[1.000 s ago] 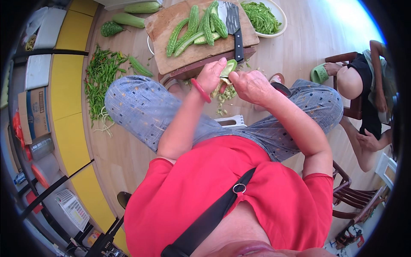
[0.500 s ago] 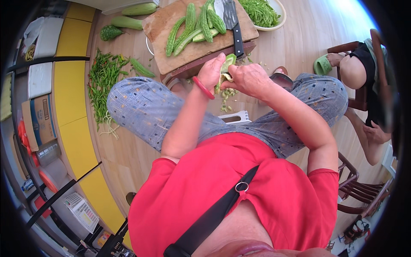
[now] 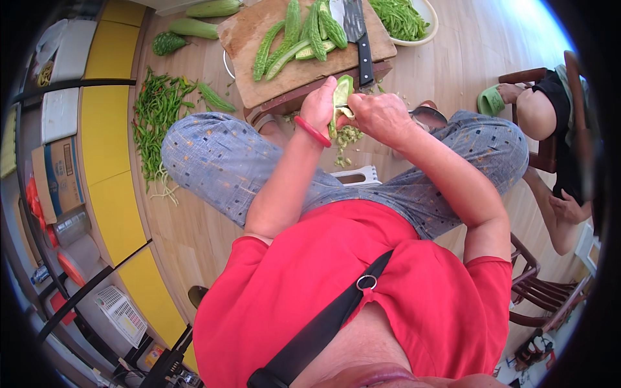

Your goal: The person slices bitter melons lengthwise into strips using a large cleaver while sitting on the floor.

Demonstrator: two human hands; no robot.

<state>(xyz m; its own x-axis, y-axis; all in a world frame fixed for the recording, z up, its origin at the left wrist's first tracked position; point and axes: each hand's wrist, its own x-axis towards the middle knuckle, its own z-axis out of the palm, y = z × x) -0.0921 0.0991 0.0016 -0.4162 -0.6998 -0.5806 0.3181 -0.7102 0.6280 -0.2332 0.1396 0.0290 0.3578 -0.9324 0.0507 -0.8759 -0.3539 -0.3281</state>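
Between my knees, my left hand [image 3: 318, 107] grips a halved bitter melon [image 3: 343, 89], its pale hollow side facing my right hand. My right hand [image 3: 381, 118] is closed on a small metal spoon-like tool [image 3: 344, 107], mostly hidden by the fingers, with its tip against the inside of the half. Scraped pale seeds and pith [image 3: 348, 137] lie on the floor below. Just beyond my hands, a wooden cutting board [image 3: 234, 39] carries several bitter melon pieces [image 3: 291, 26], some with the cut face up, and a black-handled knife [image 3: 365, 58].
A white bowl [image 3: 432, 29] of sliced green pieces stands behind the board. To the left lie a heap of green peppers [image 3: 155, 116], a whole bitter melon [image 3: 215, 98] and long gourds [image 3: 194, 28]. Yellow-fronted shelves [image 3: 107, 132] line the left. Someone sits in a chair [image 3: 542, 152] at right.
The metal tool has shifted slightly up along the melon half, and more of the pale hollow now shows. Both hands stay in nearly the same place.
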